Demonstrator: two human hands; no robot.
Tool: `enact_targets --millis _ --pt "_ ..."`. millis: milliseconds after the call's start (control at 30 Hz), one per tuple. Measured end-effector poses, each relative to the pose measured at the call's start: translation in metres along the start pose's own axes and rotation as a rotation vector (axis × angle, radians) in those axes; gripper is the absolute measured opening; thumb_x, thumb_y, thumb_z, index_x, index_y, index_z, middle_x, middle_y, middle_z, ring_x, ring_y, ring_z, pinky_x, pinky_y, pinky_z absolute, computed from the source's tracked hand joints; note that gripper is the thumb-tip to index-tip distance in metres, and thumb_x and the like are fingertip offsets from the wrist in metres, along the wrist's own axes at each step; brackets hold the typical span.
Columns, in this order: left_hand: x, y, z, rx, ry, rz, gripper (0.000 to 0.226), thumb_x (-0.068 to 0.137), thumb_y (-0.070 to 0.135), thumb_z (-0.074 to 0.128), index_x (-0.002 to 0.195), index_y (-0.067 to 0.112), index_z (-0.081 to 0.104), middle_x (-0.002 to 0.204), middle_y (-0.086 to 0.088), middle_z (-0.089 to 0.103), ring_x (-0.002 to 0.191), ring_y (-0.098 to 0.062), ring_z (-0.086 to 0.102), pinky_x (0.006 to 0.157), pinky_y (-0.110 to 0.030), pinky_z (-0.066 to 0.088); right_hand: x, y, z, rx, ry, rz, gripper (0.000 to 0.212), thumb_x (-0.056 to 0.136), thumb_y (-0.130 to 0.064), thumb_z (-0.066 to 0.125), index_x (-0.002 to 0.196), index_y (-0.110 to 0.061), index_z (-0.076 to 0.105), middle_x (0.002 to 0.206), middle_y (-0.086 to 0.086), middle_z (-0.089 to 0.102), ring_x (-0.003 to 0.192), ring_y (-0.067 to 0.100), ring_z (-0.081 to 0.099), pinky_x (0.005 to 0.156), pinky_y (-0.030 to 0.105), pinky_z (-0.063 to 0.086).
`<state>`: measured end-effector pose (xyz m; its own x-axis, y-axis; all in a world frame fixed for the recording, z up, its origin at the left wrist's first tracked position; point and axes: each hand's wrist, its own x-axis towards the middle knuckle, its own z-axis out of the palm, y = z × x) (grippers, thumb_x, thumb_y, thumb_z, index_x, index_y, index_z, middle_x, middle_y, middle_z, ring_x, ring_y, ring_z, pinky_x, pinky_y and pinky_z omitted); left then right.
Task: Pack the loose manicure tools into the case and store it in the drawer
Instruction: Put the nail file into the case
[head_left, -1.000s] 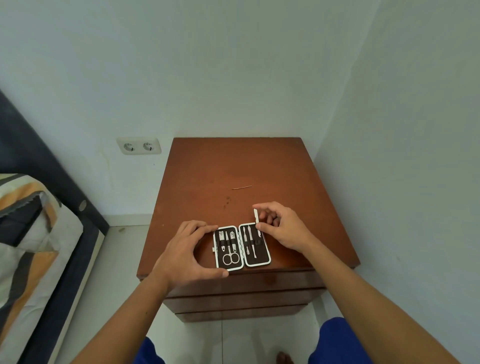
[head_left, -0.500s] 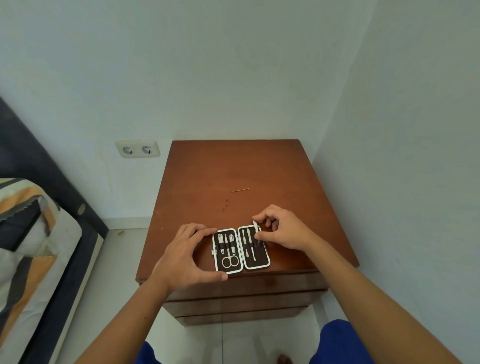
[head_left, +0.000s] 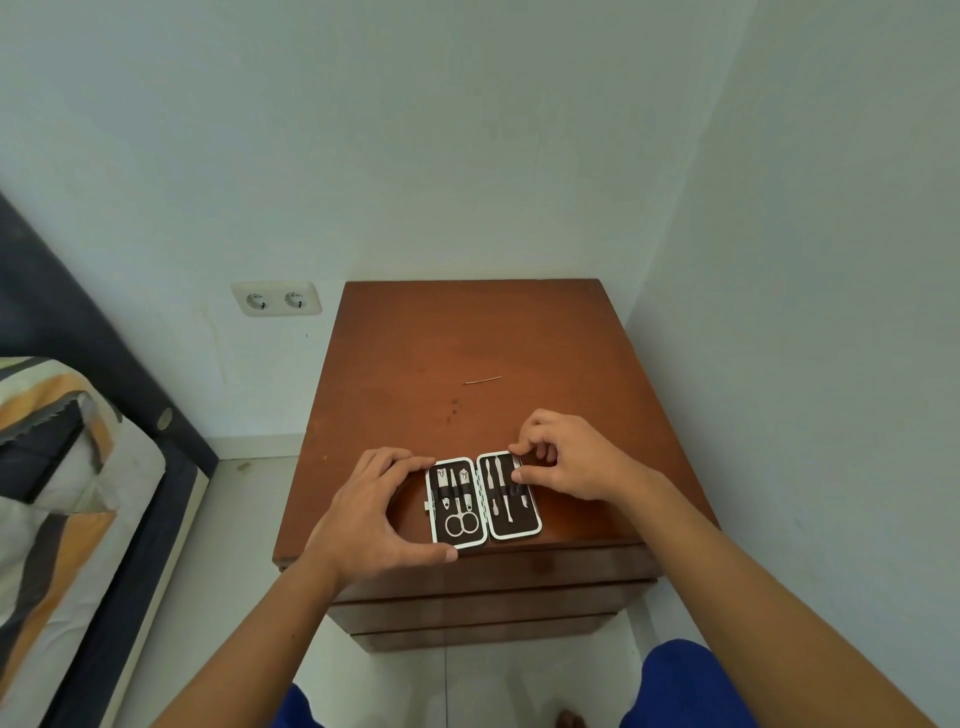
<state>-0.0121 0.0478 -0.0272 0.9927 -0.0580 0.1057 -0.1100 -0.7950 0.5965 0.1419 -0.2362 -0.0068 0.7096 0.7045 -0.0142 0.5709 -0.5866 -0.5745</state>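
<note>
Two hands at work: left hand (head_left: 371, 517) spread, bracing open case (head_left: 483, 501) at nightstand's (head_left: 467, 338) front edge, right hand (head_left: 569, 457) pinching thin tool (head_left: 517, 480) into right half; probably light, rigid, slick metal, best gripped mid-shaft.

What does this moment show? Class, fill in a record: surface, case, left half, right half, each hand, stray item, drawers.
surface: brown nightstand
case: manicure case open flat near the front edge
left half: scissors, other tools strapped in
right half: slim tools
left hand: braces the case's left side
right hand: fingertips on a tool at the right edge
stray item: thin metal pin behind
drawers: shut
</note>
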Motion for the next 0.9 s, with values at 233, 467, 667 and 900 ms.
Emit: enact_targets --millis 233,467,667,900 --pt "0.0 -0.001 0.001 0.005 0.0 0.0 0.11 0.051 0.092 0.079 0.144 0.041 0.05 0.137 0.025 0.042 0.134 0.001 0.037 0.109 -0.03 0.043 -0.011 -0.001 0.003 -0.114 0.04 -0.085 0.037 0.092 -0.048 0.075 0.121 -0.025 0.079 0.117 -0.019 0.061 0.085 0.006 0.059 0.082 0.023 0.053" --pt "0.0 0.0 0.001 0.007 0.005 0.006 0.11 0.052 0.091 0.08 0.145 0.039 0.051 0.138 0.024 0.042 0.135 0.001 0.036 0.111 -0.03 0.041 -0.019 0.004 0.016 0.082 0.189 -0.048 0.026 0.09 -0.041 0.08 0.112 -0.028 0.083 0.113 -0.017 0.067 0.094 0.007 0.065 0.08 0.023 0.053" --pt "0.001 0.002 0.0 0.007 0.008 0.007 0.109 0.052 0.09 0.082 0.144 0.04 0.051 0.136 0.027 0.042 0.136 0.003 0.035 0.107 -0.027 0.041 -0.025 0.006 0.024 0.039 0.252 -0.093 0.027 0.092 -0.044 0.074 0.111 -0.027 0.084 0.117 -0.015 0.067 0.106 0.004 0.065 0.097 0.027 0.053" --pt "0.0 0.001 0.0 0.014 0.003 0.001 0.11 0.051 0.092 0.08 0.144 0.04 0.052 0.136 0.026 0.042 0.135 0.003 0.035 0.109 -0.03 0.043 -0.025 0.008 0.027 0.002 0.27 -0.125 0.025 0.093 -0.044 0.072 0.108 -0.027 0.084 0.118 -0.015 0.068 0.111 0.006 0.063 0.098 0.031 0.053"
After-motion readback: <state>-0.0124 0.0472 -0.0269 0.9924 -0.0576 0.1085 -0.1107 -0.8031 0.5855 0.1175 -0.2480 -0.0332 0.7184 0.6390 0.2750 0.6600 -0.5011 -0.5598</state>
